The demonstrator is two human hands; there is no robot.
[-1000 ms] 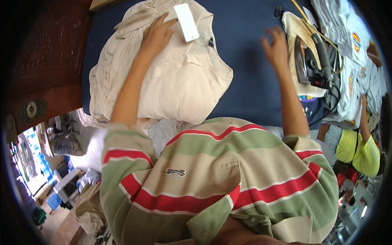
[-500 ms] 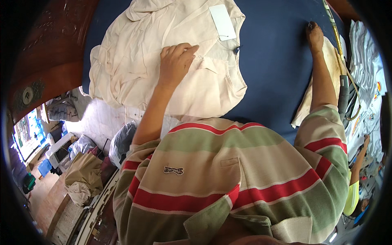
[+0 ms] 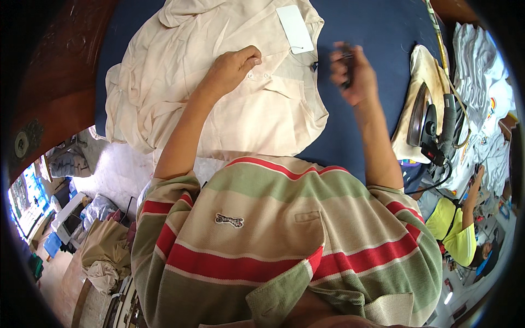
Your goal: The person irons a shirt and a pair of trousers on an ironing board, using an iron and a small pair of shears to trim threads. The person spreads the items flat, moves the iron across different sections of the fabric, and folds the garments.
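A cream sleeveless-looking garment (image 3: pixel 180 82) lies spread on the dark blue padded table, with a white hang tag (image 3: pixel 294 28) on a thin string near its right edge. On its front, beside small buttons, rests my left hand (image 3: pixel 232 66), fingers curled in and closed; what is between them, if anything, is hidden. My right hand (image 3: pixel 358 76) hovers over the blue cloth just right of the garment. It grips a small dark tool (image 3: pixel 347 64), too blurred to tell its kind.
An iron (image 3: pixel 421 117) stands on a cream cloth pad (image 3: pixel 418 65) at the right, its hose and cord beside it. Beyond hang white garments (image 3: pixel 481 82). A person in a yellow top (image 3: pixel 454 229) is at the far right. Carved dark wood (image 3: pixel 49 82) borders the left.
My right hand has come from the table's far right toward the garment, now with the dark tool in it. The iron has come into view. My left hand's fingers have curled in.
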